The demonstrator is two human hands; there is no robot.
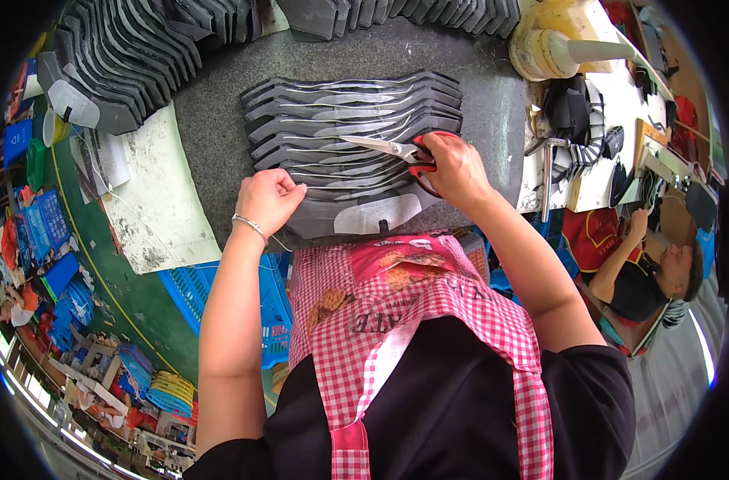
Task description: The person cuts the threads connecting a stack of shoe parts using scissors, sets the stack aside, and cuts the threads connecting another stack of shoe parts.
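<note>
In front of me an overlapping row of dark grey and black padded pieces (pixel 320 210) lies on the worktop, with light grey patches along their middles. My right hand (pixel 460 172) is closed round the red-and-black handles of a pair of scissors (pixel 384 146). The blades point left, just over the middle of the row. At the row's near left end, my left hand (pixel 267 200) is closed, thumb and fingertips together beside the pieces' edges. Whatever may be pinched there is too small to make out. A thin pale thread shows below that hand.
More stacked dark pieces (pixel 124 60) line the far left and far edge of the grey worktop (pixel 212 96). A yellowed plastic container (pixel 550 48) stands far right. Blue crates (pixel 276 312) sit below the near edge. Another person (pixel 644 280) sits at the right.
</note>
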